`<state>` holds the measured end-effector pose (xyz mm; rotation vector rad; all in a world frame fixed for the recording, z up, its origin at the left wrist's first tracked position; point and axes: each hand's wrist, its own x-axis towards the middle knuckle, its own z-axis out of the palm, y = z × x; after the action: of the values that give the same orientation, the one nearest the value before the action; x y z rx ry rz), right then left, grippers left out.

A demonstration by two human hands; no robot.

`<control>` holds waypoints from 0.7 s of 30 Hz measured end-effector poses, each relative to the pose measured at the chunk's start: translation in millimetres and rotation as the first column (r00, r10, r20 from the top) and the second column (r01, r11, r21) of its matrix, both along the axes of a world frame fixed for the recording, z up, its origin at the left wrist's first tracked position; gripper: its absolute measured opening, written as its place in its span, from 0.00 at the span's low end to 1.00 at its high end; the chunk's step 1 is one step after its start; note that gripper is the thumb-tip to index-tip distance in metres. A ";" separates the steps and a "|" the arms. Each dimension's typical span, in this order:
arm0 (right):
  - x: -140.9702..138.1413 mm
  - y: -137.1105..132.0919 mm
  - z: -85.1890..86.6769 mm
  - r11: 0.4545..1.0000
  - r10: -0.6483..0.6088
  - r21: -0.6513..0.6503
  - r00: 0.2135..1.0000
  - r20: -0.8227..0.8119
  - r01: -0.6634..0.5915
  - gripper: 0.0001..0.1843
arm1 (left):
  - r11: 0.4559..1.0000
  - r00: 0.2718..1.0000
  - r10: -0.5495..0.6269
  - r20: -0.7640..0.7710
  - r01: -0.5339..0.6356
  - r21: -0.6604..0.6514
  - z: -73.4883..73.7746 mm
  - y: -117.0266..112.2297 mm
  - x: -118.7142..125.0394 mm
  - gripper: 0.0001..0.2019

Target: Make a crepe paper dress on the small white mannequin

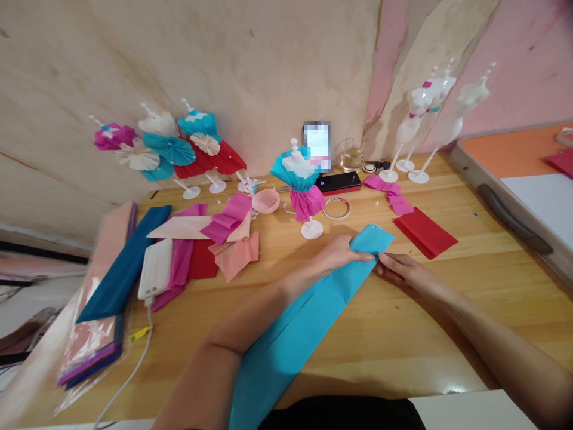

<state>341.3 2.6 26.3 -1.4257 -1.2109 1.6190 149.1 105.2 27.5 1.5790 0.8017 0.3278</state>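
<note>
My left hand (342,252) grips folded end of blue paper (308,328); my right hand (398,269) pinches its edge. Strip runs back toward me over counter (380,346). Red paper (425,233) beyond right hand.

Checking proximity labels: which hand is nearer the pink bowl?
Left. The left hand holds the light-blue paper, right of the pink bowl and closer to the wearer; the right hand is farther right, at the paper's edge.

Left grip (341,253) and right grip (398,269) on folded turquoise paper (322,313), small dressed mannequin (307,202) just beyond, wooden table (403,352) beneath
</note>
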 end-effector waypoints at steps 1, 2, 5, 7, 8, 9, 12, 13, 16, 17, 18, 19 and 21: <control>-0.6 0.0 0.7 1.000 -0.006 -0.002 1.000 0.001 0.006 0.30 | 1.000 1.000 -0.001 -0.001 0.001 0.000 0.9 -0.1 0.0 0.22; -1.0 -0.1 0.8 1.000 -0.006 -0.005 1.000 0.000 0.006 0.30 | 1.000 1.000 0.003 -0.005 -0.003 -0.001 2.1 -0.3 0.0 0.21; -1.0 -0.4 -2.4 1.000 -0.001 0.005 1.000 -0.005 0.001 0.28 | 0.999 0.999 0.031 -0.024 -0.031 -0.011 5.9 -0.9 -0.2 0.21; -0.4 -0.7 -6.5 1.000 -0.013 0.018 1.000 0.001 0.013 0.27 | 0.998 0.998 0.055 -0.028 -0.055 -0.014 8.0 -1.4 -0.4 0.21; 0.0 -0.8 -8.3 1.000 -0.024 0.021 1.000 0.012 0.024 0.27 | 0.998 0.998 0.064 -0.026 -0.064 -0.015 8.9 -1.5 -0.5 0.21; 0.3 -1.0 -9.7 0.999 -0.034 0.024 0.999 0.027 0.033 0.28 | 0.997 0.997 0.069 -0.023 -0.069 -0.019 9.5 -1.5 -0.6 0.21; 0.7 -1.8 -10.0 0.998 -0.043 0.040 0.997 0.067 0.040 0.28 | 0.997 0.999 0.042 -0.029 -0.044 -0.056 10.8 0.2 -1.8 0.21; 0.7 -2.1 -9.2 0.998 -0.046 0.043 0.996 0.077 0.042 0.28 | 0.997 0.999 0.020 -0.030 -0.022 -0.078 11.2 1.4 -2.6 0.22; 0.3 -2.5 -6.3 0.997 -0.070 0.041 0.995 0.076 0.067 0.28 | 0.986 1.000 -0.025 0.014 0.027 -0.162 12.2 6.2 -5.9 0.23; 0.3 -2.4 -5.5 0.997 -0.074 0.039 0.995 0.072 0.071 0.29 | 0.981 0.999 -0.023 0.045 0.031 -0.190 12.3 7.7 -7.1 0.24; 0.4 -2.2 -4.7 0.997 -0.072 0.040 0.995 0.072 0.069 0.29 | 0.975 0.997 -0.013 0.076 0.030 -0.219 12.3 9.0 -8.2 0.23; 0.6 -1.9 -3.8 0.997 -0.064 0.042 0.995 0.076 0.061 0.29 | 0.969 0.995 -0.001 0.101 0.026 -0.247 12.2 9.9 -9.0 0.23; 1.1 -1.4 -1.7 0.999 -0.040 0.035 0.995 0.094 0.037 0.29 | 0.957 0.991 0.021 0.130 0.018 -0.289 11.4 10.6 -9.9 0.23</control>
<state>342.4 1.1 24.6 -1.5107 -1.2507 1.5131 139.2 115.9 38.9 1.2691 0.7131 0.2978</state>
